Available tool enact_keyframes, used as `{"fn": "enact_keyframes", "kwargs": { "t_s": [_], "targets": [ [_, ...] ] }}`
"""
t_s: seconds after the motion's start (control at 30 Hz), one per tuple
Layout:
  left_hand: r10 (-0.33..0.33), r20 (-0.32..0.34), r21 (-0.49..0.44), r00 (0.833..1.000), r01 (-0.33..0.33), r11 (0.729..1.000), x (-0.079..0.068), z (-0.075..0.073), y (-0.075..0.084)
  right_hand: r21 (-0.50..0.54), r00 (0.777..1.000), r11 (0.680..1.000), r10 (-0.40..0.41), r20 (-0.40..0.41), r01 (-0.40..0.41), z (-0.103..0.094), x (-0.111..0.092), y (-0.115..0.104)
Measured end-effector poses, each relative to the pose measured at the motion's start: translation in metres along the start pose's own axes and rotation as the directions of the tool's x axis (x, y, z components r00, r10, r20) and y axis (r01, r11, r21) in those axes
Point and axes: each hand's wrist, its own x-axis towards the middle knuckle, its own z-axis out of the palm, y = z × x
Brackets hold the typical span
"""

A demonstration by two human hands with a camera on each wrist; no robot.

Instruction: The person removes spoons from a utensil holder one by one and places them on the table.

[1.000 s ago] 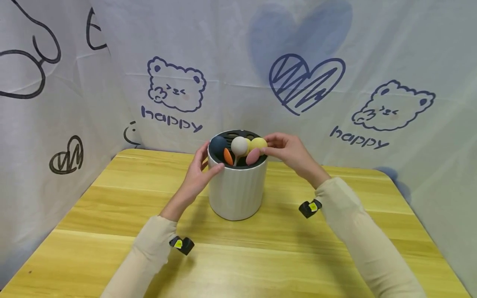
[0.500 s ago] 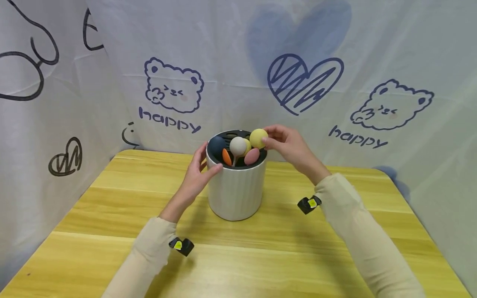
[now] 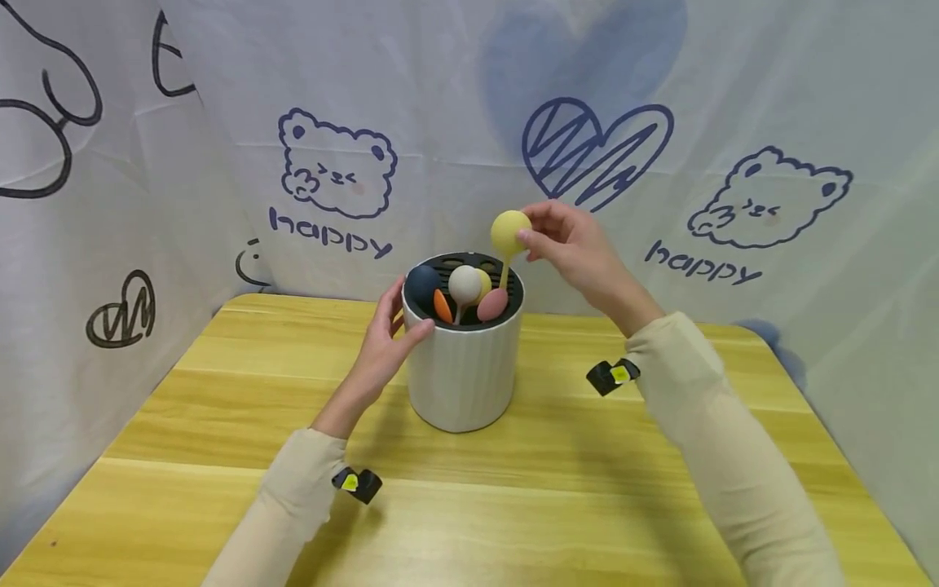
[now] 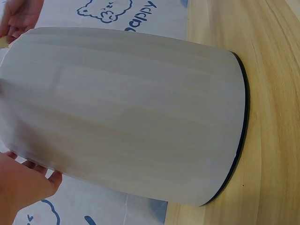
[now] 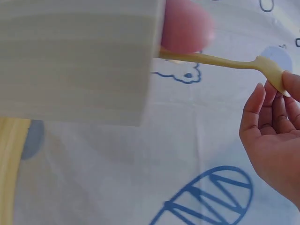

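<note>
A wooden table (image 3: 469, 522) is at six o'clock. A white cloth (image 3: 440, 65) hangs at twelve, a small heart drawing (image 3: 126, 314) at nine.

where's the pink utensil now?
In the head view, the pink utensil stands in the white holder near its right front rim, right of the white utensil, below and left of the right hand.

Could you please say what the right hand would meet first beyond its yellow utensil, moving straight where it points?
Past its yellow utensil, the right hand would probably meet the printed cloth, since the hand seems higher than the container; depth is unclear.
</note>
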Motion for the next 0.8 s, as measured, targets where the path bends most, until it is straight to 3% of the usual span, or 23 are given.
{"fn": "enact_keyframes", "kwargs": {
  "t_s": [0.57,0.8],
  "targets": [
    [0.017,0.005,-0.011,1.000,-0.017,1.000,0.000,0.000,0.000,0.036,0.987,0.989,-0.137,-0.087,0.140,-0.012,0.013,-0.066],
    [0.007,0.006,-0.009,1.000,-0.007,1.000,0.000,-0.001,-0.001,0.120,0.974,0.971,-0.190,-0.124,0.205,-0.018,0.012,-0.082]
  ]
}}
